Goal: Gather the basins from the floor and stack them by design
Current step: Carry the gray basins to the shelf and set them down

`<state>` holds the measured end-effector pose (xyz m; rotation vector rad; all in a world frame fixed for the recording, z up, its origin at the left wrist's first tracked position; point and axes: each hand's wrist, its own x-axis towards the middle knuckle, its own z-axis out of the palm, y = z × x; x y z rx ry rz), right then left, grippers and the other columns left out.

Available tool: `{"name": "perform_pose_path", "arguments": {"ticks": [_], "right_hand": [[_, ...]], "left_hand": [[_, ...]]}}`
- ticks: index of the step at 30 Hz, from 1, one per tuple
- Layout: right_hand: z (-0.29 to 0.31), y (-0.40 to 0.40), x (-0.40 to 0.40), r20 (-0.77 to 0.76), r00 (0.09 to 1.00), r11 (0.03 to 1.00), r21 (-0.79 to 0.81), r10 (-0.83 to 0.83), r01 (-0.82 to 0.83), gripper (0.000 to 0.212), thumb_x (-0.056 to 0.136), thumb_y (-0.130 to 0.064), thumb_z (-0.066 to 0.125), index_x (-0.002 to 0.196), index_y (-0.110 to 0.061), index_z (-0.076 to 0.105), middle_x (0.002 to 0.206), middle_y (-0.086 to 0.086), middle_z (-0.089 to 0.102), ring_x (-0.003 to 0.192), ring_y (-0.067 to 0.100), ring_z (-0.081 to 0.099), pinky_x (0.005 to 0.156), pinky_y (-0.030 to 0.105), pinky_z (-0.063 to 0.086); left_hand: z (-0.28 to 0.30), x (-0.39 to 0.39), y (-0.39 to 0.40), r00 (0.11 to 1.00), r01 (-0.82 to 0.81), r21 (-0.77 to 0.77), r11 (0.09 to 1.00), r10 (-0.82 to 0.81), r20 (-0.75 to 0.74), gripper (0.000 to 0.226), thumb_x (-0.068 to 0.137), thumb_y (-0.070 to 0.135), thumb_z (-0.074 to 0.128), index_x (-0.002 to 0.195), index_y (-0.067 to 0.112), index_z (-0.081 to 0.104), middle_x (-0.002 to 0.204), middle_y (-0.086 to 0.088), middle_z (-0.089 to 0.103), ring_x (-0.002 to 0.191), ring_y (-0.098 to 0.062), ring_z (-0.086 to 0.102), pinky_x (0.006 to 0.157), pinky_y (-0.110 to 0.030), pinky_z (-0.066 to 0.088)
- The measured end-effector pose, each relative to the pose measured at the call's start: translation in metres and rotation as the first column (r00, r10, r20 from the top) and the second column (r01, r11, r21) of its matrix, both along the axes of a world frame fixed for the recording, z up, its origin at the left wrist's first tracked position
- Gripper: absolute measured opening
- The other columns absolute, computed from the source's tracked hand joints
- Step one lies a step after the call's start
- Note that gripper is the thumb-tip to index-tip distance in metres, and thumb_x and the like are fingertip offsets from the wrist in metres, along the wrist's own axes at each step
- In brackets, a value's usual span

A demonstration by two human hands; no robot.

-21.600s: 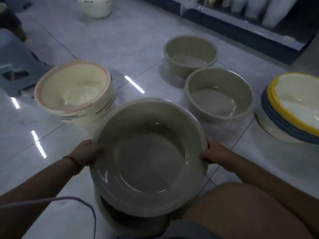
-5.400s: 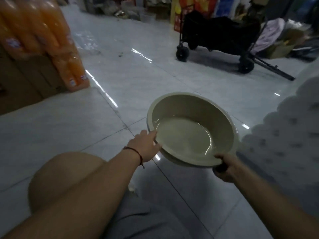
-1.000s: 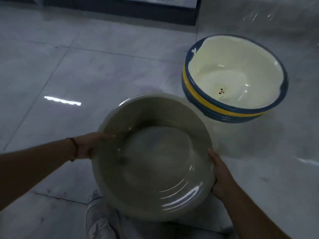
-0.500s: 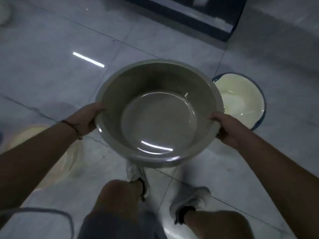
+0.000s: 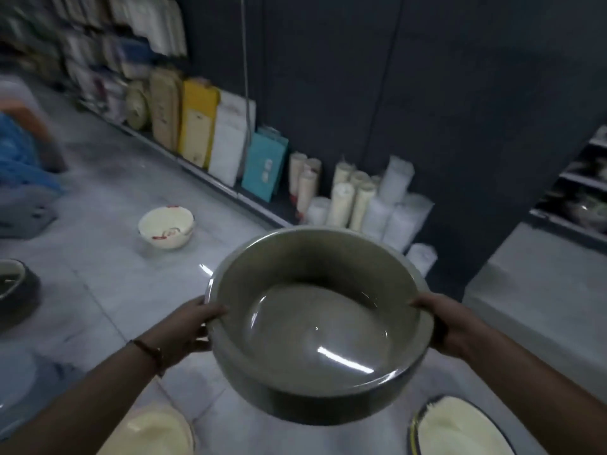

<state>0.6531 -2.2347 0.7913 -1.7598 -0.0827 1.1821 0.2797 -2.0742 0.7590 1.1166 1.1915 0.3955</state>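
You carry the grey basin [image 5: 315, 326] in the air, left hand [image 5: 184, 326] and right hand [image 5: 450, 323] gripping its rim, not yet stacked, while a cream basin [image 5: 166, 226] sits loose on the floor [image 5: 108, 284], so work remains.

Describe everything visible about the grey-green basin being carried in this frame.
The grey-green basin is round, deep and glossy, apparently plastic, with a flared rim and a flat bottom catching light streaks. It looks empty. It is held in the air above the tiled floor, tilted slightly towards the camera, with the left hand and the right hand gripping opposite sides of its rim.
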Motion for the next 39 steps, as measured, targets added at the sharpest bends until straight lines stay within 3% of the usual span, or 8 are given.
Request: {"name": "perform_pose_path", "arguments": {"ticks": [5, 9, 11, 16, 24, 30, 36, 39], "right_hand": [[0.021, 0.075, -0.004, 0.021, 0.997, 0.997, 0.042, 0.068, -0.069, 0.038, 0.077, -0.006, 0.063, 0.114, 0.002, 0.065, 0.111, 0.021, 0.067, 0.088, 0.033, 0.064, 0.087, 0.042, 0.053], [0.021, 0.134, 0.009, -0.018, 0.986, 0.984, 0.071, 0.166, -0.165, 0.03, 0.08, -0.007, 0.061, 0.109, 0.002, 0.064, 0.096, 0.023, 0.068, 0.075, 0.033, 0.066, 0.063, 0.036, 0.06], [0.016, 0.166, 0.018, -0.038, 0.978, 0.977, 0.069, 0.205, -0.202, 0.024, 0.083, -0.007, 0.06, 0.105, 0.002, 0.061, 0.094, 0.025, 0.067, 0.076, 0.035, 0.064, 0.064, 0.037, 0.058], [-0.013, 0.274, 0.051, -0.089, 0.945, 0.948, -0.007, 0.315, -0.317, 0.062, 0.055, -0.009, 0.068, 0.116, 0.003, 0.064, 0.119, 0.025, 0.065, 0.083, 0.033, 0.064, 0.072, 0.036, 0.057], [0.027, 0.463, -0.005, -0.046, 0.795, 0.796, -0.009, 0.604, -0.605, 0.038, 0.069, -0.009, 0.071, 0.106, -0.004, 0.062, 0.096, 0.02, 0.066, 0.075, 0.031, 0.064, 0.06, 0.035, 0.056], [0.028, 0.595, -0.095, -0.016, 0.696, 0.695, -0.042, 0.718, -0.718, 0.026, 0.075, -0.005, 0.07, 0.099, 0.0, 0.061, 0.088, 0.018, 0.065, 0.072, 0.03, 0.063, 0.052, 0.033, 0.055], [0.005, 0.721, -0.196, 0.009, 0.638, 0.635, -0.099, 0.77, -0.766, 0.036, 0.071, -0.001, 0.07, 0.105, 0.001, 0.058, 0.097, 0.019, 0.064, 0.084, 0.033, 0.065, 0.077, 0.042, 0.057], [0.002, 0.787, -0.241, -0.004, 0.636, 0.631, -0.119, 0.772, -0.766, 0.039, 0.07, 0.0, 0.069, 0.107, 0.0, 0.057, 0.101, 0.021, 0.064, 0.09, 0.036, 0.065, 0.088, 0.046, 0.055]], "left_hand": [[0.023, -0.004, 0.062, 0.992, -0.123, 0.073, 0.99, 0.124, -0.011, 0.021, 0.09, 0.016, 0.059, 0.111, 0.016, 0.064, 0.092, -0.012, 0.068, 0.084, -0.029, 0.06, 0.075, -0.038, 0.05], [0.034, 0.004, 0.107, 0.983, -0.18, 0.089, 0.98, 0.182, -0.009, 0.032, 0.075, 0.024, 0.067, 0.106, 0.018, 0.066, 0.089, -0.011, 0.069, 0.081, -0.026, 0.061, 0.068, -0.034, 0.051], [0.034, 0.01, 0.128, 0.976, -0.212, 0.083, 0.974, 0.215, -0.028, 0.036, 0.069, 0.025, 0.066, 0.104, 0.016, 0.067, 0.079, -0.008, 0.066, 0.074, -0.023, 0.058, 0.061, -0.029, 0.049], [0.023, 0.022, 0.186, 0.943, -0.324, 0.064, 0.944, 0.328, -0.059, 0.033, 0.072, 0.02, 0.067, 0.104, 0.013, 0.068, 0.069, -0.004, 0.068, 0.07, -0.023, 0.061, 0.056, -0.029, 0.051], [0.025, -0.034, 0.248, 0.779, -0.624, 0.014, 0.781, 0.623, -0.07, 0.049, 0.066, 0.025, 0.068, 0.11, 0.005, 0.065, 0.083, -0.014, 0.064, 0.071, -0.027, 0.06, 0.058, -0.029, 0.052], [0.003, -0.113, 0.323, 0.633, -0.772, 0.019, 0.636, 0.77, -0.077, 0.02, 0.086, 0.017, 0.058, 0.102, 0.007, 0.064, 0.078, -0.013, 0.062, 0.063, -0.025, 0.057, 0.056, -0.028, 0.049], [-0.026, -0.192, 0.426, 0.586, -0.81, -0.035, 0.585, 0.807, -0.075, 0.048, 0.057, 0.023, 0.066, 0.104, 0.01, 0.066, 0.091, -0.017, 0.065, 0.073, -0.029, 0.06, 0.062, -0.032, 0.053], [-0.028, -0.231, 0.488, 0.572, -0.82, -0.053, 0.569, 0.817, -0.073, 0.038, 0.064, 0.019, 0.064, 0.102, 0.011, 0.064, 0.085, -0.015, 0.065, 0.068, -0.026, 0.059, 0.055, -0.029, 0.052]]}}
